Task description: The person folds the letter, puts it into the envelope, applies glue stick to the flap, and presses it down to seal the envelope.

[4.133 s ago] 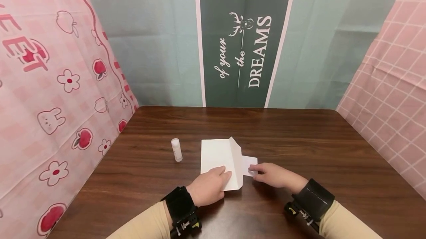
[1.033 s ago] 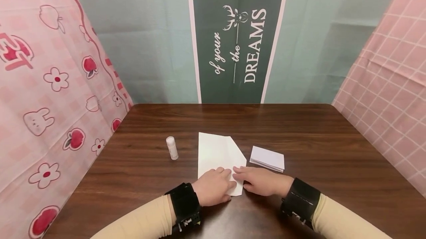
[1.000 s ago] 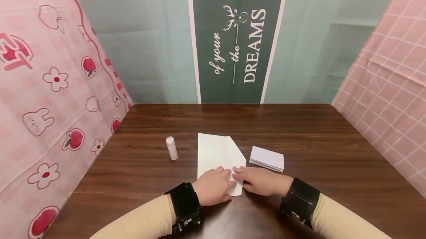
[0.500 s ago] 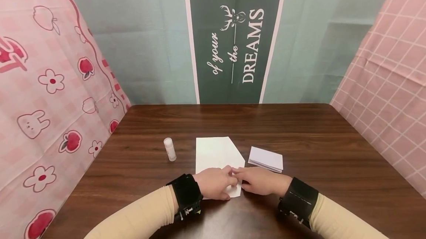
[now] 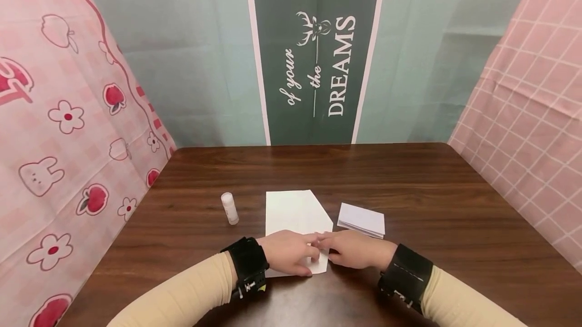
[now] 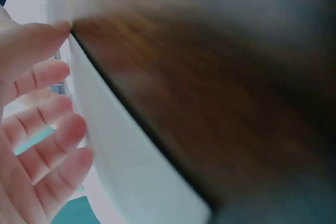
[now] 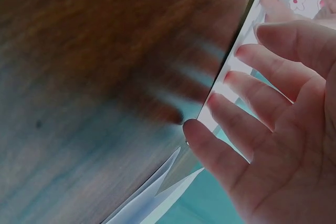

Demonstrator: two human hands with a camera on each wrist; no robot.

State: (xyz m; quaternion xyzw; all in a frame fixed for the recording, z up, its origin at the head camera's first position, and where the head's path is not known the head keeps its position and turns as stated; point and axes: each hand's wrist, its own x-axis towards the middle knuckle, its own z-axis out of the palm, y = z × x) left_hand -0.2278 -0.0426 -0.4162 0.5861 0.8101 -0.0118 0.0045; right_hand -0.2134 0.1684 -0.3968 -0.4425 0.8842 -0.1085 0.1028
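A white paper envelope (image 5: 293,211) lies on the table with its tapered flap spread out flat to the right. My left hand (image 5: 288,252) rests on its near part, fingers loosely bent and pointing right. Over the flap side my right hand (image 5: 356,249) touches the paper, and the fingertips of both hands meet there. In the left wrist view the left fingers (image 6: 44,135) curve loosely beside the paper's edge. The right fingers (image 7: 247,103) are spread along that edge in the right wrist view. A folded white paper (image 5: 361,219) lies just beyond the right hand.
A white tube like a glue stick (image 5: 230,208) is left of the envelope. The brown wooden table (image 5: 409,180) ends at a grey-green curtain (image 5: 204,89) behind, with a pink patterned cloth (image 5: 68,165) at the left and a pink checked one (image 5: 532,114) at the right.
The flap, raised earlier, is now flat. The right hand has let go of the folded paper, which now lies apart at right, and moved onto the flap. Lately the left hand has shifted slightly.
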